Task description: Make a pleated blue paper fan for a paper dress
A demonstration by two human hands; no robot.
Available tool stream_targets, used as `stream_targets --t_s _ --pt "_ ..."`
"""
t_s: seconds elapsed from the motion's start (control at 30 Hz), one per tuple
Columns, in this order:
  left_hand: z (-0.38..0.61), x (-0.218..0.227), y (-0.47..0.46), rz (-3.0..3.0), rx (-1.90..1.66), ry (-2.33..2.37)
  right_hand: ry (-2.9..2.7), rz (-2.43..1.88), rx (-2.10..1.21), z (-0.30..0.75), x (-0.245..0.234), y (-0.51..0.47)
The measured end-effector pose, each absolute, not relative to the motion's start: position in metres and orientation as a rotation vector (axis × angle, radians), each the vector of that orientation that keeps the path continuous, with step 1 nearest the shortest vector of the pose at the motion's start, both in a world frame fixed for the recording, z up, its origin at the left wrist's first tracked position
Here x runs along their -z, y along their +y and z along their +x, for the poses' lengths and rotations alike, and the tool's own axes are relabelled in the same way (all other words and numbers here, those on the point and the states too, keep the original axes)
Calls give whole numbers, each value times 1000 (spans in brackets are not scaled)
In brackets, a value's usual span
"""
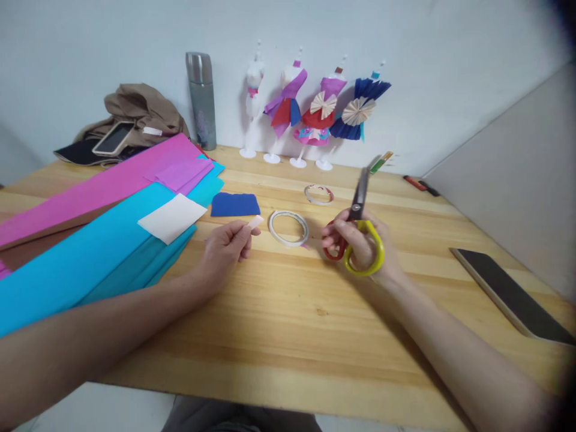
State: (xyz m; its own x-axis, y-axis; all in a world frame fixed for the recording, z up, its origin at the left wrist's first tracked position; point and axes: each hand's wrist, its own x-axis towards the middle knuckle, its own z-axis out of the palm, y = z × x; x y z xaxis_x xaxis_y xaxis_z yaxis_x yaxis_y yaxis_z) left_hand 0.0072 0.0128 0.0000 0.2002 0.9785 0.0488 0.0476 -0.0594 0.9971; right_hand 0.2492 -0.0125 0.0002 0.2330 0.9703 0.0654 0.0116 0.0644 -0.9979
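Note:
Between the thumb and fingers of my left hand (227,247) is a small pale strip (255,222), perhaps paper or tape. My right hand (360,240) grips scissors (359,201) by their red and yellow handles, with the blades together and pointing up and away from me. A roll of white tape (289,228) lies flat on the table between my hands. Just beyond my left hand rests a piece of dark blue paper (234,204). A white sheet (173,218) lies to its left on folded turquoise paper (112,258).
Several small dress forms (288,108), most in paper outfits, line the wall beside a flask (202,102). Pink paper (112,174) and brown cloth (139,108) with a phone (114,138) are at left. Another tape roll (332,194) lies farther back. A dark tablet-like device (513,294) sits at right.

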Motion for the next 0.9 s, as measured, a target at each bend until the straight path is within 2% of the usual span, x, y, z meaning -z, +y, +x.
stream_targets --t_s 0.17,0.4,0.63,0.9 --pt "7 2 13 1365 -1060 1062 -1003 -1226 -955 234 11 -5" --pt "8 2 13 1365 -1057 1065 -929 -1303 -744 252 7 3" --pt "9 2 13 1366 -1046 1068 -977 -1326 -889 243 10 16" --pt "8 3 14 1371 -1043 1037 -1166 -1439 -488 286 -23 17"
